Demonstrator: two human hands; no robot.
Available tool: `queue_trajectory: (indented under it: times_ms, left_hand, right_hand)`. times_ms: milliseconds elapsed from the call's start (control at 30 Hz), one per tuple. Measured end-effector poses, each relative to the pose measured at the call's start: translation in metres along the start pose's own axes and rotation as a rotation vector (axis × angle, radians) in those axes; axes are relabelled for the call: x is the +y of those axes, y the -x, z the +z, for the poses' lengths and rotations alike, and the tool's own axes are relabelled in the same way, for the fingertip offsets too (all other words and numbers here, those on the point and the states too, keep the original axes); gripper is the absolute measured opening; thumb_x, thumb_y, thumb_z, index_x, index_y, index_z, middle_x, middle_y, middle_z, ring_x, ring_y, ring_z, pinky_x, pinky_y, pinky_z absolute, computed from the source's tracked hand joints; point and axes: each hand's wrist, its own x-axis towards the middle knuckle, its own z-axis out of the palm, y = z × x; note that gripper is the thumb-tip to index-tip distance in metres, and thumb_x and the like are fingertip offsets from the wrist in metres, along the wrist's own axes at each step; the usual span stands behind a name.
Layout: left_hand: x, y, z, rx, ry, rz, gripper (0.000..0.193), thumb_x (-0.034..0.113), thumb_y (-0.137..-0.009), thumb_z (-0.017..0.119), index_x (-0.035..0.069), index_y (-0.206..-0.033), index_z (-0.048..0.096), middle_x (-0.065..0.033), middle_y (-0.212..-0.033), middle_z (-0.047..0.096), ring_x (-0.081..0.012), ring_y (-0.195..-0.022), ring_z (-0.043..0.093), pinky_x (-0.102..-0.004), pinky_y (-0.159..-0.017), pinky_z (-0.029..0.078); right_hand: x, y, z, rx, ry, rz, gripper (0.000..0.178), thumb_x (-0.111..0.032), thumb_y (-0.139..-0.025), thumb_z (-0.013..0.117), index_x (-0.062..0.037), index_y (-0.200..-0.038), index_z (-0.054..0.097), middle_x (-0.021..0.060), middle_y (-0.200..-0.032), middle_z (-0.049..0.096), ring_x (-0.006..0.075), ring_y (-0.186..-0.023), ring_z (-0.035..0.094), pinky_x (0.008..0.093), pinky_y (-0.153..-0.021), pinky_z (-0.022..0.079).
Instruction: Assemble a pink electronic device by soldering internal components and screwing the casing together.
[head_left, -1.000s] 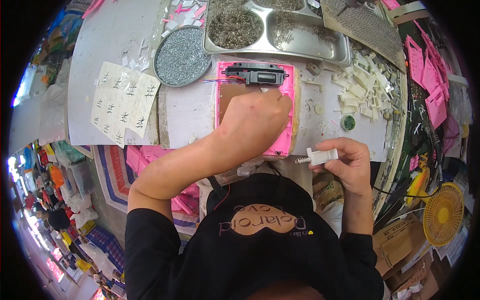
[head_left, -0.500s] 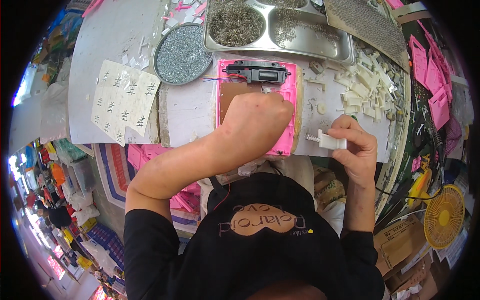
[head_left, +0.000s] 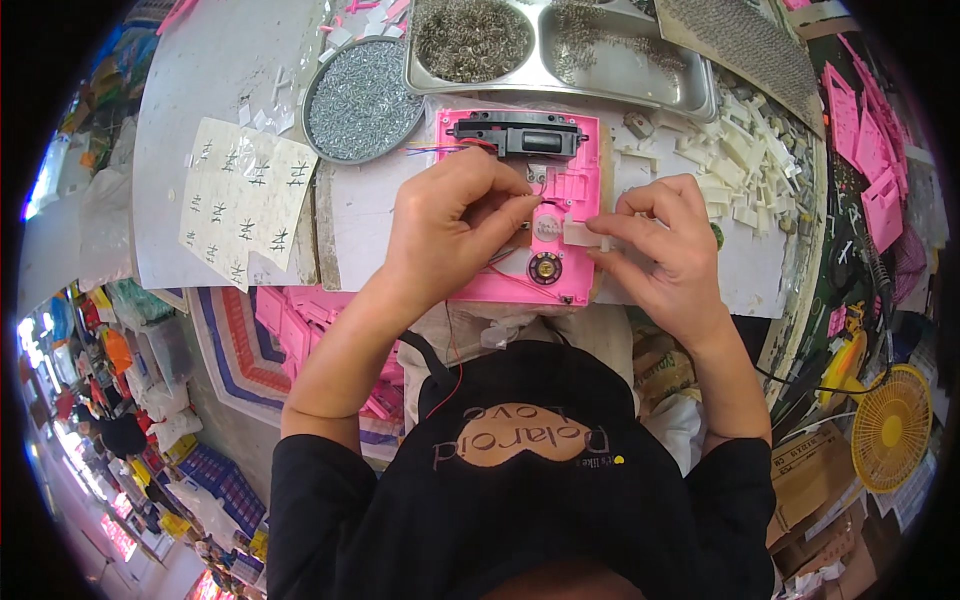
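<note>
A pink plastic housing (head_left: pixel 520 285) lies open on the bench in front of me. It carries a black rectangular module (head_left: pixel 520 138) along its far edge, a small round speaker (head_left: pixel 545 267) near its near edge, and thin coloured wires. My left hand (head_left: pixel 462 225) reaches over the housing's left half, thumb and fingertips pinched above its middle; what they hold, if anything, is too small to make out. From the right, my right hand (head_left: pixel 668 245) grips a white plastic part (head_left: pixel 580 234) between thumb and fingers, low over the housing's right side.
Behind the housing stands a steel compartment tray (head_left: pixel 480 88) of small springs. Left of it is a round dish of screws (head_left: pixel 362 100). White plastic parts (head_left: pixel 745 160) are heaped at the right. Marked paper (head_left: pixel 250 200) lies left; a yellow fan (head_left: pixel 892 428) stands lower right.
My right hand has brought the white part left, onto the housing. My left hand has drawn back leftward and turned, uncovering the speaker and wires. The spring on the part no longer shows clearly.
</note>
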Motion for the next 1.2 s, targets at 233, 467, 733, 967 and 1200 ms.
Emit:
queue_trajectory:
  times_ms: [233,467,733,967,1200]
  left_hand:
    - [-0.003,0.001,0.004,0.024,-0.046,0.070,0.007,0.000,-0.088,0.077,0.000,-0.090,0.070,-0.0058,-0.079,0.065,-0.0096,-0.059,0.065,-0.0236,-0.051,0.047]
    - [-0.004,0.005,0.007,0.039,-0.030,0.021,0.007,0.001,-0.087,0.077,0.002,-0.091,0.070,-0.0042,-0.075,0.066,-0.0091,-0.056,0.062,-0.0249,-0.051,0.046]
    - [-0.004,0.007,0.006,0.052,-0.027,0.004,0.011,0.003,-0.084,0.079,0.002,-0.091,0.071,-0.0044,-0.074,0.066,-0.0125,-0.057,0.058,-0.0271,-0.053,0.046]
    - [-0.009,0.008,0.005,0.006,-0.011,-0.045,0.010,0.003,-0.086,0.077,0.002,-0.095,0.070,-0.0053,-0.075,0.067,-0.0124,-0.059,0.062,-0.0262,-0.054,0.048]
    - [-0.008,0.010,0.007,0.042,0.032,-0.075,0.006,-0.002,-0.089,0.073,0.000,-0.091,0.067,-0.0020,-0.077,0.065,-0.0052,-0.059,0.055,-0.0218,-0.053,0.040]
  right_hand:
    - [0.003,-0.010,0.007,-0.026,0.024,-0.142,0.037,-0.006,-0.061,0.084,-0.0085,-0.098,0.077,0.0059,-0.095,0.067,0.0284,-0.088,0.057,0.0367,-0.074,0.050]
    - [0.020,0.010,0.030,0.109,-0.169,-0.063,0.033,-0.007,-0.068,0.087,-0.0089,-0.100,0.077,0.0053,-0.095,0.068,0.0246,-0.084,0.058,0.0346,-0.072,0.048]
    - [0.022,0.014,0.039,0.111,-0.274,-0.003,0.029,-0.008,-0.071,0.087,-0.0085,-0.099,0.077,0.0047,-0.094,0.068,0.0237,-0.085,0.058,0.0340,-0.074,0.047]
    - [-0.005,-0.008,0.023,-0.129,0.092,-0.018,0.023,-0.012,-0.074,0.083,-0.0070,-0.095,0.076,0.0045,-0.098,0.068,0.0263,-0.095,0.058,0.0396,-0.083,0.048]
    - [0.000,0.011,-0.007,-0.005,-0.008,-0.047,0.023,-0.011,-0.076,0.082,-0.0058,-0.097,0.076,0.0064,-0.109,0.070,0.0294,-0.104,0.062,0.0397,-0.091,0.050]
